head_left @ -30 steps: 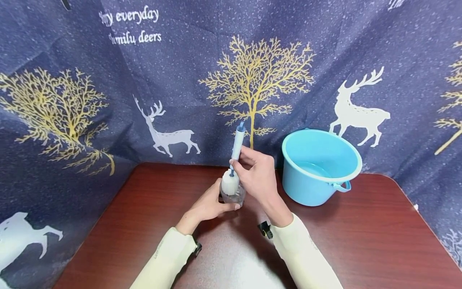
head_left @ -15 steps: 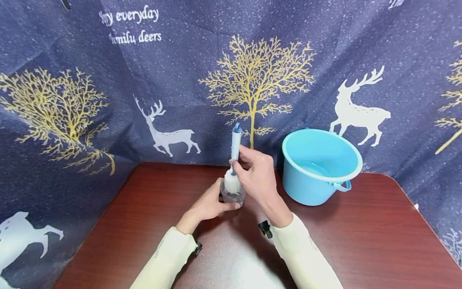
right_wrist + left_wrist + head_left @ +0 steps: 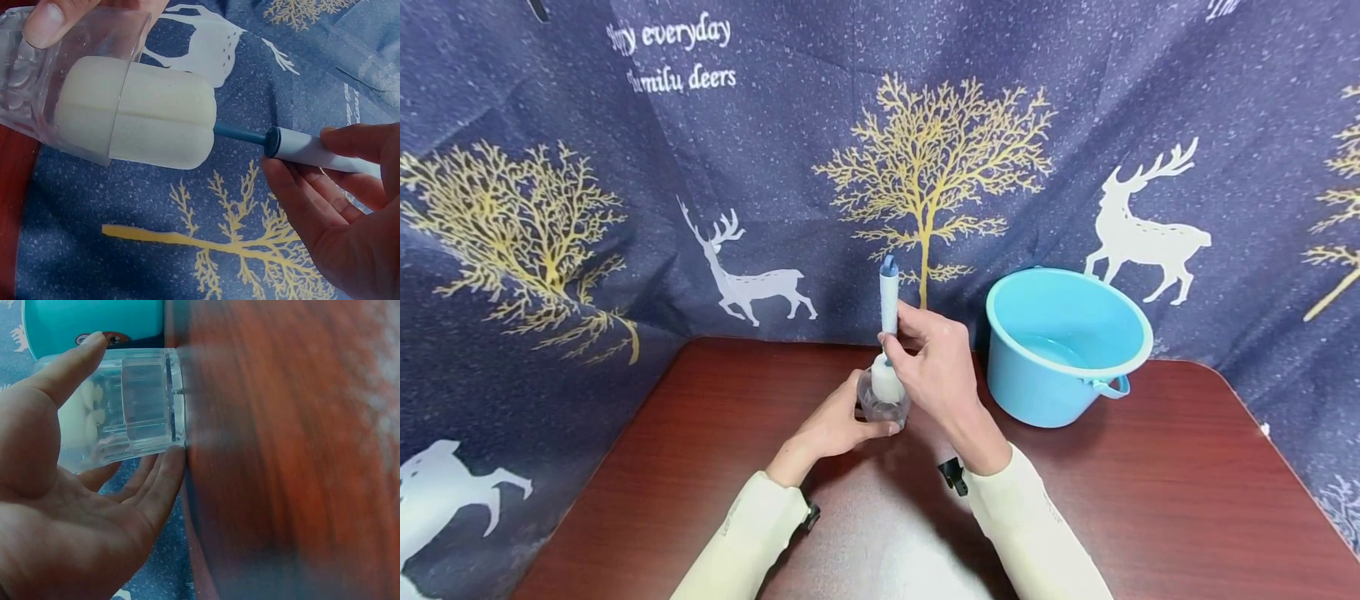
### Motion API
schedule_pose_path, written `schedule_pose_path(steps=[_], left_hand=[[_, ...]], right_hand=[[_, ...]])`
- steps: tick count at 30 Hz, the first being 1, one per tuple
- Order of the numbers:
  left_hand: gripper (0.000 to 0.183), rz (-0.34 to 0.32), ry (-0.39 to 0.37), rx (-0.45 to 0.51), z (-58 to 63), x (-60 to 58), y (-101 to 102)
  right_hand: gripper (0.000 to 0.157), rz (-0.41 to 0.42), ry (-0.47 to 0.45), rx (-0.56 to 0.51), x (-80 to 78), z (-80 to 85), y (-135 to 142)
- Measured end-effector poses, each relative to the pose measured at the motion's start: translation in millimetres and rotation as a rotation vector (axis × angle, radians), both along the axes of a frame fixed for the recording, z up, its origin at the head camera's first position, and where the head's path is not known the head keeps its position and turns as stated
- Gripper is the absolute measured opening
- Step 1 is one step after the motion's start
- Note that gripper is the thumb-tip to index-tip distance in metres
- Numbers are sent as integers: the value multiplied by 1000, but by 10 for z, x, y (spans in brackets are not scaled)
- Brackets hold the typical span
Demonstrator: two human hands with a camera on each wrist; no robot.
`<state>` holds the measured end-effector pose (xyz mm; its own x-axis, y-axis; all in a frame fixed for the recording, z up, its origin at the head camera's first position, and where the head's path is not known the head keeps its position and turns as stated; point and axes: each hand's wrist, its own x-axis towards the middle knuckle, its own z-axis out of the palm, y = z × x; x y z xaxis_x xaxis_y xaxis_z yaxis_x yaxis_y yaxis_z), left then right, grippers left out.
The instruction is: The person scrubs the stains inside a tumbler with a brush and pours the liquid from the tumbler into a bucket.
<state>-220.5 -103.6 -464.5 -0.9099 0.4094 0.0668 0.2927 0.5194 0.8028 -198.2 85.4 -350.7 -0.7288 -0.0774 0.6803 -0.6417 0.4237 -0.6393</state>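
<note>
The brush is standing between the hands, its long axis running nearly upright, with the sponge pointing down and the handle rising toward the cloth. The right hand is pinching the handle low, thumb on one side and fingers on the other, just above the blue shaft. From that grip the sponge is lying below, along the brush's own line, and is sitting partly inside the cup, its upper part showing above the rim.

The left hand is holding the cup round its sides, thumb and fingers facing each other across the clear wall; the base is appearing to meet the counter. The right hand is being the nearer one to the handle, the left to the cup.

What any move is seemingly turning on is how brush and cup are lining up: in the right wrist view the two axes are running close to parallel. The bucket is standing apart, beyond the right forearm.
</note>
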Motion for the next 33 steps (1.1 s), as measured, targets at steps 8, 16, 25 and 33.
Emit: schedule_pose_path(steps=[8,16,25,33], left_hand=[[80,14,-1,-4,2,12,10],[83,30,5,-9,6,21,7],[86,23,-8,19,4,17,2],[85,21,-22,49,-5,16,12]], right_hand=[[22,-8,12,19,14,14,4],[19,-8,8,7,21,26,8],[18,-19,5,19,23,32,18],[22,-28,-8,23,19,30,20]])
